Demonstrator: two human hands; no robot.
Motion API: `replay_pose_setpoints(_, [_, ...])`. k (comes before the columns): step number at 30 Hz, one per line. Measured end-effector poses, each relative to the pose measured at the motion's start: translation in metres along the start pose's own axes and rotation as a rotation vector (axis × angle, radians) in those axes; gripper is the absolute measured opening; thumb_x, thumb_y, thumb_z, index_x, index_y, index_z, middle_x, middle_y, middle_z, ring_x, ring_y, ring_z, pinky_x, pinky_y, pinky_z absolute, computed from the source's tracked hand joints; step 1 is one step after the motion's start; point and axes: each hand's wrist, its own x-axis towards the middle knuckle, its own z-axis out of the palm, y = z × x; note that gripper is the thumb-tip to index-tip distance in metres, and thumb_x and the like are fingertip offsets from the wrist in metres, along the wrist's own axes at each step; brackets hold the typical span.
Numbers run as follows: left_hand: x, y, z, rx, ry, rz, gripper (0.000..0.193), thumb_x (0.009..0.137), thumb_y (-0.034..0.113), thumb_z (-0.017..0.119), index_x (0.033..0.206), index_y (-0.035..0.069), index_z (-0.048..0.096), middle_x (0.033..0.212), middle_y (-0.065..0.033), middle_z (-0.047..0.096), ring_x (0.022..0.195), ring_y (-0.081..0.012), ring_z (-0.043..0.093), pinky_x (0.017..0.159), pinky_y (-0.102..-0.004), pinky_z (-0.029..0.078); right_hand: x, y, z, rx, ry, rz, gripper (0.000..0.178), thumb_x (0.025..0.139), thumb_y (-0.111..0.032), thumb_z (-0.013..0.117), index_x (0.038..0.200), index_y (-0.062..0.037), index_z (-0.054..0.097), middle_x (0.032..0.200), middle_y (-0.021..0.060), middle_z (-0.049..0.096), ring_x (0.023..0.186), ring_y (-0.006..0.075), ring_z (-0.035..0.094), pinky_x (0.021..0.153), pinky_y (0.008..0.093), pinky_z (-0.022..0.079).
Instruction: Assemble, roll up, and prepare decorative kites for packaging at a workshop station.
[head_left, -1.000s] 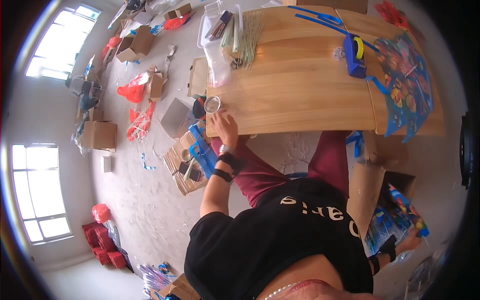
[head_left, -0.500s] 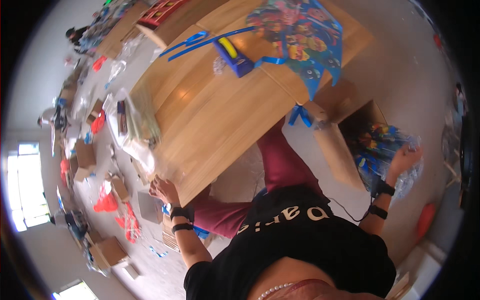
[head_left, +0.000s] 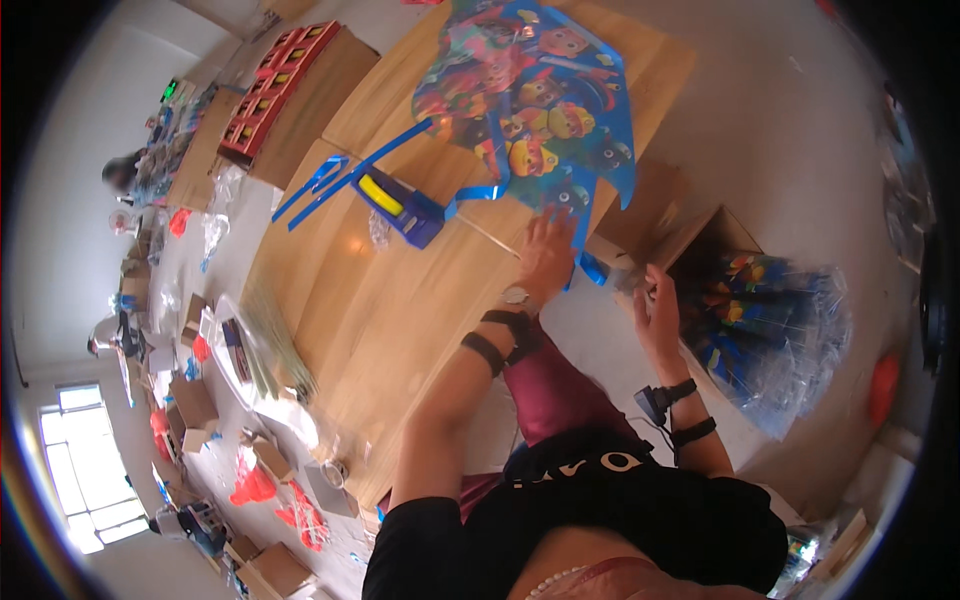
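Head view: our left hand (head_left: 545, 255) spreads its fingers at the near edge of the printed sheets (head_left: 535, 120) on the counter (head_left: 370, 340); our right hand (head_left: 657, 315) hangs loosely curled, apparently empty. We'd judge them light, floppy, slippery: pinch a corner.

Left hand (head_left: 547, 252) outstretched; right hand (head_left: 656, 312) half-curled

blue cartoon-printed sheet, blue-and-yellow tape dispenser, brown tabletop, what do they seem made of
Sheet: probably thin, glossy plastic film; pale sheen over print. Dispenser: apparently smooth, hard plastic; even colour, moulded shape. Tabletop: satin wood or laminate; visible grain, soft highlight.
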Motion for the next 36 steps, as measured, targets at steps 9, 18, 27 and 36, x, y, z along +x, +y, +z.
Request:
replay_pose_setpoints(9, [0.019,-0.007,0.028,0.114,-0.258,-0.112,0.071,0.096,0.036,0.069,0.158,0.016,0.042,0.168,-0.0093,0.032,0.157,-0.0374,0.021,0.122,-0.0647,0.02,0.175,0.11,0.097,0.684,0.174,0.397,0.052,0.1,-0.029,0.073,0.137,0.0021,0.054,0.125,0.0136,0.065,0.112,0.0226,0.065,0.094,0.0348,0.053])
replay_pose_setpoints(18, [0.019,-0.017,0.025,0.13,-0.305,-0.087,0.072,0.098,0.041,0.067,0.16,0.018,0.039,0.172,-0.0078,0.027,0.158,-0.038,0.02,0.121,-0.0662,0.02,0.325,0.041,0.036,0.621,-0.022,0.326,0.03,0.101,-0.029,0.07,0.116,-0.0037,0.065,0.098,0.0025,0.068,0.086,0.0147,0.065,0.075,0.0321,0.055])
replay_pose_setpoints(27, [0.037,-0.034,0.014,-0.546,-0.057,-0.296,0.065,0.103,0.046,0.06,0.158,0.015,0.043,0.166,-0.0167,0.037,0.145,-0.0411,0.045,0.117,-0.0536,0.036,0.483,-0.2,0.01,0.636,0.095,-0.108,0.022,0.102,-0.02,0.066,0.118,-0.0059,0.07,0.114,0.0085,0.072,0.104,0.0171,0.068,0.09,0.0278,0.053])
replay_pose_setpoints(36, [0.075,-0.048,-0.145,-1.991,0.361,-0.468,0.126,0.091,0.087,0.042,0.16,-0.014,0.01,0.16,-0.0337,0.032,0.147,-0.042,0.041,0.123,-0.0531,0.034,0.305,-0.293,-0.069,0.919,-0.241,-0.45,0.025,0.104,-0.028,0.068,0.119,-0.0087,0.067,0.108,-0.0043,0.064,0.101,0.0058,0.059,0.09,0.0232,0.045])
